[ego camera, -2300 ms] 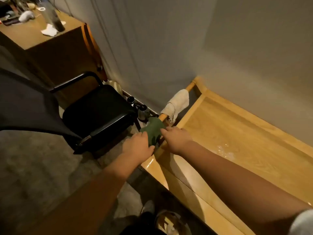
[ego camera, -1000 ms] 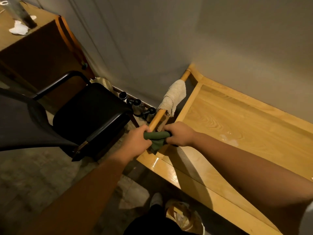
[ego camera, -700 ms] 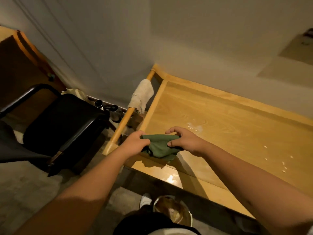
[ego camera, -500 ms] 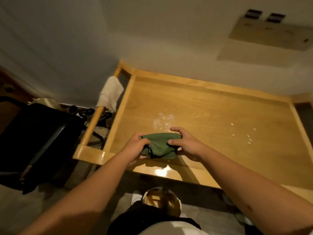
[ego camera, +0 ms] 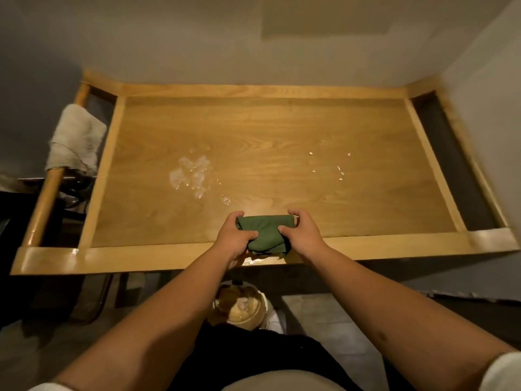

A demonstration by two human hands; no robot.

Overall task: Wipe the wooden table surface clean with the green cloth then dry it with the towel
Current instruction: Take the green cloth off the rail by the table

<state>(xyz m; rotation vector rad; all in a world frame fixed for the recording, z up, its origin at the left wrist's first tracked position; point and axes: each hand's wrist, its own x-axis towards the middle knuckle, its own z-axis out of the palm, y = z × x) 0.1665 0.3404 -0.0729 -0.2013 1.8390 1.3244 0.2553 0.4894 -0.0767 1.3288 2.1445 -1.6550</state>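
Note:
The green cloth (ego camera: 265,231) is bunched between both hands at the near edge of the wooden table (ego camera: 282,131). My left hand (ego camera: 232,238) grips its left end and my right hand (ego camera: 303,235) grips its right end. A wet puddle (ego camera: 191,173) lies on the table left of centre. Several pale crumbs (ego camera: 329,166) are scattered right of centre. The whitish towel (ego camera: 74,141) hangs over the wooden rail (ego camera: 48,198) at the table's left side.
A raised wooden rim (ego camera: 169,256) frames the tabletop, with dark gaps at both ends. Walls close in behind and to the right. A round bin (ego camera: 241,307) stands on the floor under the near edge. A dark chair sits at the far left.
Both hands lifted the green cloth off the left rail and carried it right to the table's near middle edge. The view swung from the left corner to face the whole table.

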